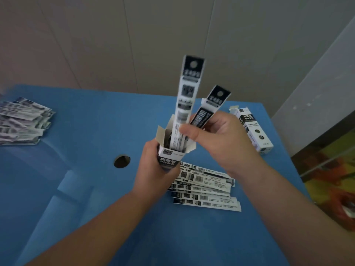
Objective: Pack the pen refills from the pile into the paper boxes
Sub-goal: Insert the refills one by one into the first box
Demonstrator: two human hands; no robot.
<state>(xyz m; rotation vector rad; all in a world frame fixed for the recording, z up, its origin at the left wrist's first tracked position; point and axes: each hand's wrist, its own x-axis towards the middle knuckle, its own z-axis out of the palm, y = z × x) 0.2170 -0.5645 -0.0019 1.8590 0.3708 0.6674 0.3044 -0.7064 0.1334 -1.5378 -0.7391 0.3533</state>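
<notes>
Two refills up over an open box, both hands busy above the blue table.

Left hand wraps round the lower part of the box, held upright, top flaps spread. Right hand grasps two refills: the tall refill pinched under the thumb, its lower end already inside the box mouth; the short refill tilted to the right, held among the fingers, its lower end hidden by the hand. Pile of refills lies flat on the table just under the hands, barcodes up. Second box lies on its side at the far right of the table. Another stack, blurred, at far left. Round hole in the table left of the box.
</notes>
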